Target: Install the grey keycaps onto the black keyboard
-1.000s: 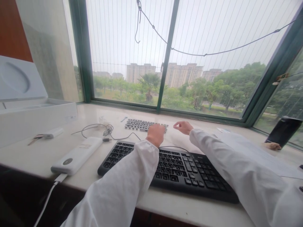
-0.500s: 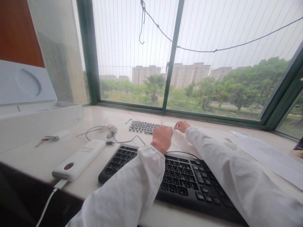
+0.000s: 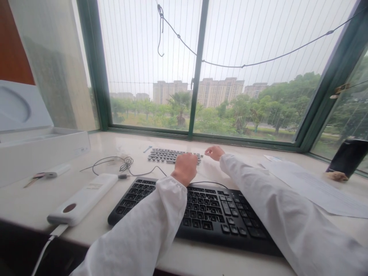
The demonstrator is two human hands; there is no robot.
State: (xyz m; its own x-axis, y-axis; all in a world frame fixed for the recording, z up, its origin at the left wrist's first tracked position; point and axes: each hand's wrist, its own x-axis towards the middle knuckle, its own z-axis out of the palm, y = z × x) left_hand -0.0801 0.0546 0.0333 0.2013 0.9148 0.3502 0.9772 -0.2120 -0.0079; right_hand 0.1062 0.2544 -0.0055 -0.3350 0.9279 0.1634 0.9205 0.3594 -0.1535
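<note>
My left hand [image 3: 184, 168] hides some keys [image 3: 162, 155] at twelve o'clock from the keyboard [image 3: 204, 209], grip unseen; my right hand [image 3: 215, 153] curls narrow at their three o'clock, holding I can't tell what.

The person's left grip [image 3: 185, 168] is hiding part of the gray keycap rows [image 3: 161, 155], while the right grip [image 3: 213, 153] is hovering just beside their right end. On the desk [image 3: 201, 255], a black keyboard [image 3: 207, 209] is lying beneath white sleeves [image 3: 138, 226], with a white power bank [image 3: 86, 197] resting to its left and paper [image 3: 310, 189] to its right.
</note>
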